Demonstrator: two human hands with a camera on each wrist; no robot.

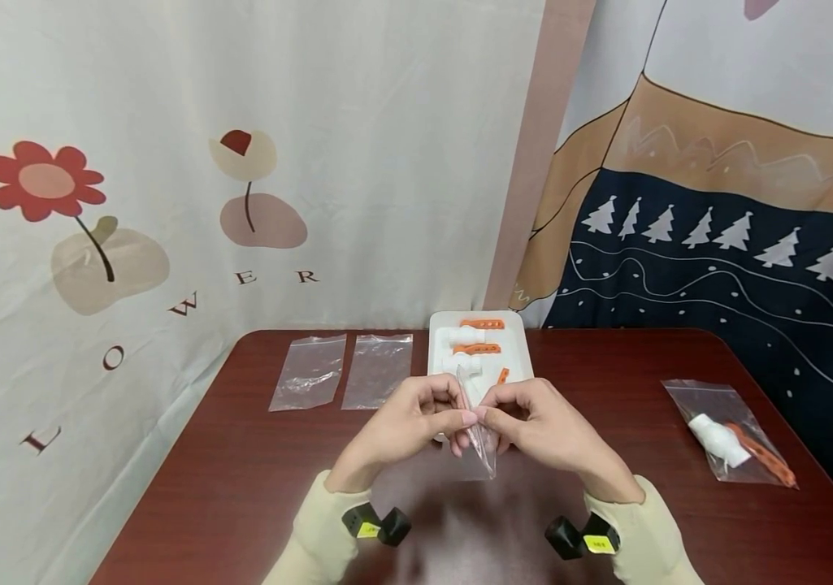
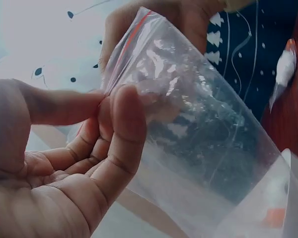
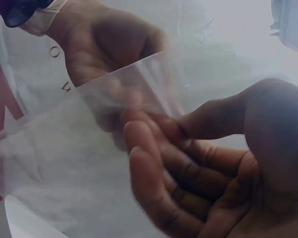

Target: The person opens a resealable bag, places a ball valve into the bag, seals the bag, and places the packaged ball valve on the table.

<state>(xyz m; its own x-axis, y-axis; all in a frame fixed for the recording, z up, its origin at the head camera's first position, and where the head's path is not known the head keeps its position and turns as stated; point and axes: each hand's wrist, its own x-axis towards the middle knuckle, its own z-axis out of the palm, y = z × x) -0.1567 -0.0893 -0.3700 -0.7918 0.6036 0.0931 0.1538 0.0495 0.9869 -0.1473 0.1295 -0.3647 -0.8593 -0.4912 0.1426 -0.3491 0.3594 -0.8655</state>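
Observation:
A clear zip bag (image 2: 188,119) with a red line along its mouth hangs between both hands, above the near end of a white tray. My left hand (image 1: 416,414) pinches the bag's mouth between thumb and fingers. On the other side, my right hand (image 1: 533,418) pinches the same edge, thumb tips almost meeting in the head view. Nothing shows inside this bag. Behind it, the white tray (image 1: 517,323) holds several orange strips with holes (image 1: 482,324) and white plastic pieces (image 1: 466,335); the hands hide its near part.
Two flat clear bags (image 1: 308,374) (image 1: 378,372) lie on the brown table (image 1: 240,479) left of the tray. At the right lies a filled bag (image 1: 731,435) with a white piece and an orange strip inside. Printed curtains (image 1: 387,162) hang behind the table.

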